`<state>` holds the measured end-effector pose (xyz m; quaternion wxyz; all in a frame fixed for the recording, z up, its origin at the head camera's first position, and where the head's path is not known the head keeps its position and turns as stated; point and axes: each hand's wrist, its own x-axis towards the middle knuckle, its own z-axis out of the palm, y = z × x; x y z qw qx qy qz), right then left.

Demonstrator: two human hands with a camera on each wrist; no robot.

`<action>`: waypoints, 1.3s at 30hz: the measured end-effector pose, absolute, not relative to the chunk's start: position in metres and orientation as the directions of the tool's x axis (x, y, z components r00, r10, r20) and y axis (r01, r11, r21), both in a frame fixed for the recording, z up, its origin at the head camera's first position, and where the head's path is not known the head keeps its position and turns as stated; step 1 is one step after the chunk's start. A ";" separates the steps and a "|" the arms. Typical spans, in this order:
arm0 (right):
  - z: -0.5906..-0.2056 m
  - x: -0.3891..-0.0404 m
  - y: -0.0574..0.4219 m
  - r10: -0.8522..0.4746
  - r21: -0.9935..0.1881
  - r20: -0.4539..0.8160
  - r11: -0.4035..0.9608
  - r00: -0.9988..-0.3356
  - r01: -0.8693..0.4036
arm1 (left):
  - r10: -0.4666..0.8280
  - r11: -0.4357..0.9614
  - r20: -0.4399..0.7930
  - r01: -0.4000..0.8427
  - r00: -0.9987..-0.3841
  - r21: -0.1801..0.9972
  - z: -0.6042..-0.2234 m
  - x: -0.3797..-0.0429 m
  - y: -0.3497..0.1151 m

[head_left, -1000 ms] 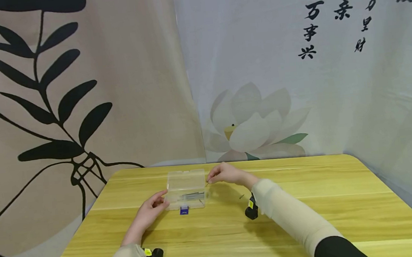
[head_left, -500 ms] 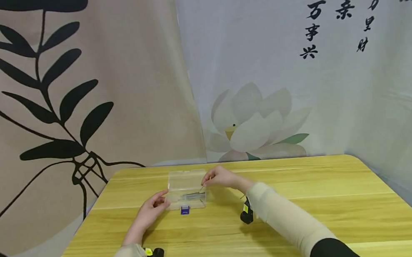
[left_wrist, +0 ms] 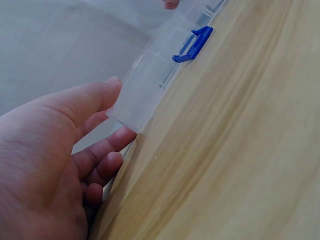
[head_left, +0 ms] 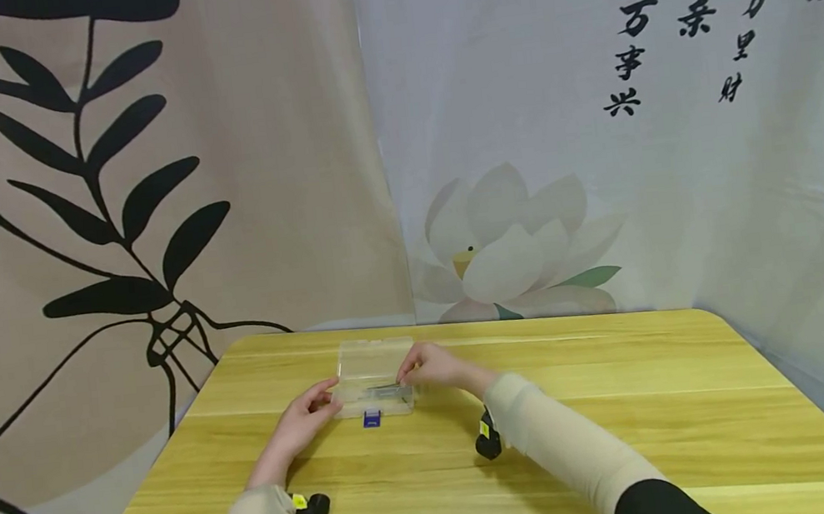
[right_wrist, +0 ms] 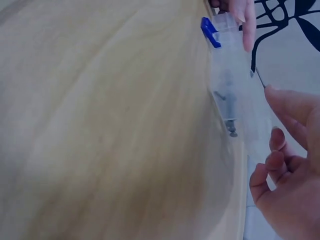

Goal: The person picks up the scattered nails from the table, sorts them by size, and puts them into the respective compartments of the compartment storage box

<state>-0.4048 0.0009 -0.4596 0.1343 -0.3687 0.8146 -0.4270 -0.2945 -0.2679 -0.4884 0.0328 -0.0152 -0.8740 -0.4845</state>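
Note:
A clear plastic box [head_left: 352, 407] with its lid [head_left: 370, 358] raised stands near the table's far side. Several thin grey metal pieces [head_left: 384, 389], like long nails, lie inside. My left hand [head_left: 299, 426] holds the box's left end, thumb [left_wrist: 107, 95] at the upper edge and fingers against the end wall. Over the box's right end, my right hand [head_left: 434, 365] pinches a thin nail [right_wrist: 258, 80] between thumb and fingertips, its tip directed into the box. A blue latch [left_wrist: 195, 46] hangs open at the front.
The wooden table [head_left: 406, 484] runs back to a printed cloth backdrop [head_left: 298, 177]. A black camera [head_left: 314, 510] sits at the left wrist, another black camera [head_left: 487, 440] at the right. Smaller metal bits [right_wrist: 231, 127] show at the box's right end.
My right hand has moved left and down with the nail, from beside the box to over its right end. A small nail on the table is now hidden by the right arm. The left hand stays.

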 end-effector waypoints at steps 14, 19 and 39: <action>-0.457 -0.401 0.011 -0.737 -0.730 0.137 0.376 -0.662 -0.571 | 0.003 0.524 0.070 0.061 -0.998 0.849 -0.487 -0.296 -0.264; -0.451 -0.408 0.029 -0.699 -0.736 0.124 0.411 -0.704 -0.538 | 0.008 0.517 0.078 0.071 -0.997 0.853 -0.488 -0.295 -0.264; -0.466 -0.402 0.168 -0.640 -0.867 -0.032 0.400 -0.767 -0.298 | 0.023 0.526 0.076 0.077 -0.997 0.847 -0.492 -0.296 -0.268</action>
